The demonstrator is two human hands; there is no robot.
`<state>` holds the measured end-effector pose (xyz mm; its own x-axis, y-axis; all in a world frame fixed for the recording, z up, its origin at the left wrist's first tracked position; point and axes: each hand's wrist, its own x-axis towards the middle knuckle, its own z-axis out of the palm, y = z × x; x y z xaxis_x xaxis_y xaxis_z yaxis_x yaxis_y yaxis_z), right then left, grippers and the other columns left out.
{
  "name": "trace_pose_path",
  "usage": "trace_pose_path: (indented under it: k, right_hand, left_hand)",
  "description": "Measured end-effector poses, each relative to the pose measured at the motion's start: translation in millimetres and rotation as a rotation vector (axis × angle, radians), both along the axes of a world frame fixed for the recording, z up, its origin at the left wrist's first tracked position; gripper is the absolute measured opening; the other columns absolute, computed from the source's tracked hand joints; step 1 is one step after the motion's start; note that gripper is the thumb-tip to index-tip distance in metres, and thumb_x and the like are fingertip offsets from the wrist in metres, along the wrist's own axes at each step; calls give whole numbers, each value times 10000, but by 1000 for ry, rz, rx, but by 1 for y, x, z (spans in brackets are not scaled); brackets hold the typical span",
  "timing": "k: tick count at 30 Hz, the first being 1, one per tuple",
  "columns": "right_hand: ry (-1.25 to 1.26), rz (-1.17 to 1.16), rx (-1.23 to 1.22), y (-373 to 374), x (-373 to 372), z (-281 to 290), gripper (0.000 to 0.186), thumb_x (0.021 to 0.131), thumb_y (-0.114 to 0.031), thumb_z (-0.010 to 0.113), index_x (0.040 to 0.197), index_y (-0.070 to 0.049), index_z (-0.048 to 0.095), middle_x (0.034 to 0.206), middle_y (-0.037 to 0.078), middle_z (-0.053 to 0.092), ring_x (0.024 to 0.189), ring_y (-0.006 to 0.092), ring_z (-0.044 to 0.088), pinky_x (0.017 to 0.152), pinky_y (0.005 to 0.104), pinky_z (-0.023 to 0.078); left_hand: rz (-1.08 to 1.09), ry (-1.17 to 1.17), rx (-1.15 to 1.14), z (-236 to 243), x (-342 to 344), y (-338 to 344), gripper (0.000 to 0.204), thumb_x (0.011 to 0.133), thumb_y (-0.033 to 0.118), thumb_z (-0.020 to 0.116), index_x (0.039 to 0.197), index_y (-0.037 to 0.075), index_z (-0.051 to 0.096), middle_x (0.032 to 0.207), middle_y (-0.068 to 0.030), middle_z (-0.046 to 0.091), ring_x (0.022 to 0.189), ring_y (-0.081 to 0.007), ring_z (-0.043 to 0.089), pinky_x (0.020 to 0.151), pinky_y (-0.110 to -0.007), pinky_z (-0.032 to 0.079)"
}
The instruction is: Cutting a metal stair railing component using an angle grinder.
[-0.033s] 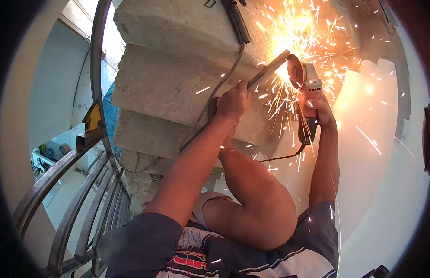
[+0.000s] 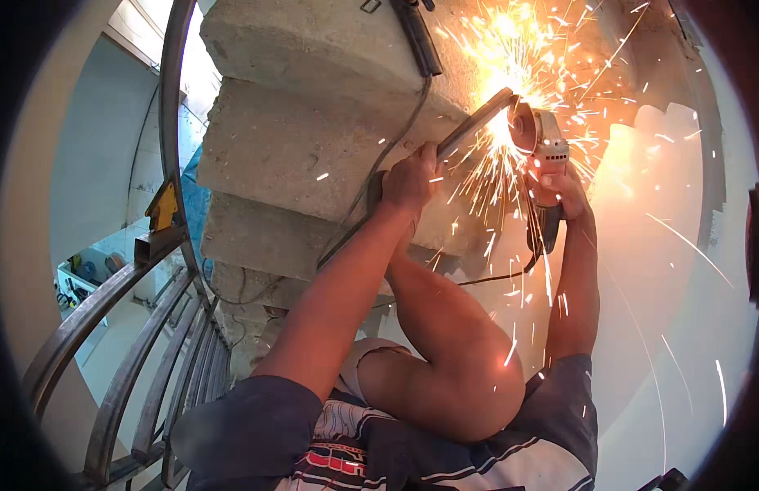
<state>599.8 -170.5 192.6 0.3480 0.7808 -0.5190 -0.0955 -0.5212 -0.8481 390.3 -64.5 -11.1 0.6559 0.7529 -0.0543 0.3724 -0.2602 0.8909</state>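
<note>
My left hand (image 2: pixel 409 180) is closed round a metal bar (image 2: pixel 476 124) that slants up and to the right. In my right hand (image 2: pixel 566 193) is an angle grinder (image 2: pixel 548 146), gripped by its body. Its reddish disc (image 2: pixel 522 127) meets the bar near the upper end, and bright sparks (image 2: pixel 510 69) spray from there in every direction. The glare hides the exact point of contact. A dark cord (image 2: pixel 510 277) leaves the grinder's lower end and runs to the left behind my raised knee.
Bare concrete steps (image 2: pixel 289 155) fill the middle. A metal railing (image 2: pixel 121 393) curves along the left, with a yellow-and-black triangular piece (image 2: pixel 162 209) on it. A dark tool handle with a cable (image 2: pixel 420 41) lies on an upper step. A pale wall (image 2: pixel 657 245) rises on the right.
The spray of sparks has a different pattern, with long streaks now at the far right. Both hands, the bar and the grinder stay almost where they were.
</note>
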Motion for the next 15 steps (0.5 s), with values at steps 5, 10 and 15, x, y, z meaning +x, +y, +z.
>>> trace_pose_path:
  k: [5, 10, 15]
  right_hand:
    - [-67, 27, -63, -1, 4, -1, 616, 718, -238, 718, 1250, 10, 534, 990, 105, 645, 798, 216, 669, 695, 352, 563]
    - [-24, 70, -119, 4, 2, 4, 585, 718, -248, 707, 1221, 7, 554, 946, 95, 644, 788, 208, 664, 670, 348, 556]
    - [-82, 92, -79, 6, 5, 2, 542, 715, -254, 691, 1181, -1, 578, 875, 106, 651, 736, 215, 653, 651, 357, 552]
  left_hand:
    - [54, -87, 50, -11, 4, -4, 263, 949, 267, 615, 1098, 71, 522, 941, -213, 686, 824, -465, 678, 704, -552, 557]
    - [73, -111, 54, -7, 4, -3, 243, 964, 262, 603, 1096, 71, 532, 883, -232, 682, 775, -477, 669, 679, -569, 543]
    - [18, -33, 29, 6, -5, 3, 262, 907, 208, 637, 1096, 71, 516, 1026, -193, 679, 892, -436, 689, 745, -525, 578]
